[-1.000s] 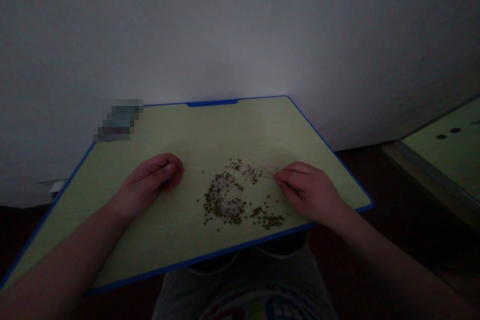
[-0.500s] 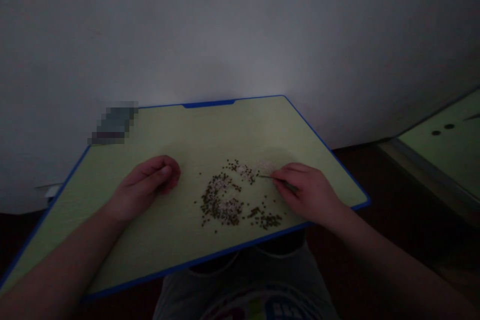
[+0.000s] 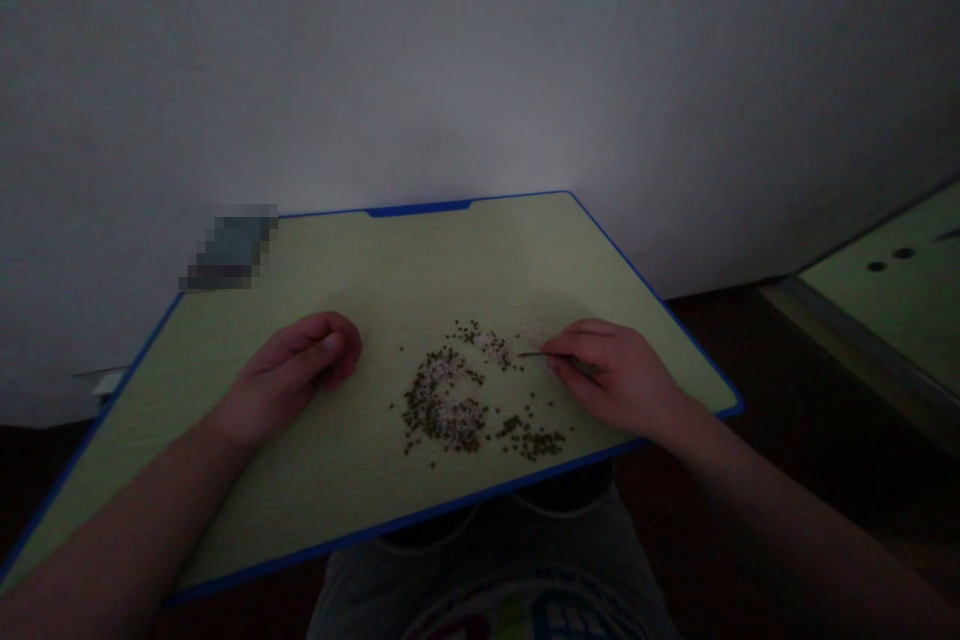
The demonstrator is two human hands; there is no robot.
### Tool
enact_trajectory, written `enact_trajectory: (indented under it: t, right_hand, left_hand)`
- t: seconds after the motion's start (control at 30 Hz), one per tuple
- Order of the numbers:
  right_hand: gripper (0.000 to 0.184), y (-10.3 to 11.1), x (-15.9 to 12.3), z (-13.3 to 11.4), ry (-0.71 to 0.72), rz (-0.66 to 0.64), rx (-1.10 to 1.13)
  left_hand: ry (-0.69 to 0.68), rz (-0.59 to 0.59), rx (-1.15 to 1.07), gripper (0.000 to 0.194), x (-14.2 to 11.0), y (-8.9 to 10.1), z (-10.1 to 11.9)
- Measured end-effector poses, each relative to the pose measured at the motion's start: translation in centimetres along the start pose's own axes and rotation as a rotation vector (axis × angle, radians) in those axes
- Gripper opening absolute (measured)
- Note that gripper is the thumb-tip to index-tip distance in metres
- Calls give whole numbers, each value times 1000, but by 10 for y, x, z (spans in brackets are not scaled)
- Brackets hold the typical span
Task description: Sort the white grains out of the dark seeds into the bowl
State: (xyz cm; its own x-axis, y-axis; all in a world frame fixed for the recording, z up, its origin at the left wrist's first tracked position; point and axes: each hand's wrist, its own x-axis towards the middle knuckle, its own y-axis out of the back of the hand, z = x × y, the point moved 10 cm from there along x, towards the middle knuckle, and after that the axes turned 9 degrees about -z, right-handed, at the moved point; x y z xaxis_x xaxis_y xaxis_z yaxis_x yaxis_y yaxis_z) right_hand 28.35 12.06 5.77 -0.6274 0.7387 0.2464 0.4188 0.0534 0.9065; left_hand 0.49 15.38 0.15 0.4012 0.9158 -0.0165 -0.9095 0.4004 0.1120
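Note:
My right hand (image 3: 615, 375) pinches thin dark tweezers (image 3: 534, 354) between thumb and fingers. Their tip points left, just beside a small scatter of pale grains and dark green beans (image 3: 491, 348). A larger mixed heap of pale grains and beans (image 3: 446, 405) lies in the middle of the table (image 3: 337, 470). Nearer the front edge is a patch of mostly green beans (image 3: 536, 440), and by my right fingertips a small patch of pale grains (image 3: 531, 331). My left hand (image 3: 304, 355) rests on the table left of the heap, fingers curled closed, with nothing visible in it.
A blurred-out flat object (image 3: 232, 248) lies at the table's far left corner. The blue-edged table stands against a pale wall (image 3: 465, 70). My lap (image 3: 487, 560) is under the front edge. To the right is a light green panel with dark round holes (image 3: 890, 260).
The tweezers' tip has shifted slightly; a dark bean seen at the tip before no longer shows there. My left hand has stayed in place.

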Motion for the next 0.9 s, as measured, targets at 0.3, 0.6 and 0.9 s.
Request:
enact_trajectory:
  t: [0.3, 0.6, 0.9]
  right_hand:
    - [20, -1, 15, 10, -109, 5, -83]
    - [20, 1, 7, 0, -103, 12, -11]
    - [19, -3, 9, 15, -204, 39, -61]
  left_hand:
    - [3, -2, -32, 27, 1, -1, 1]
    - [0, -8, -46, 28, 0, 0, -3]
    - [-6, -24, -55, 26, 1, 0, -5]
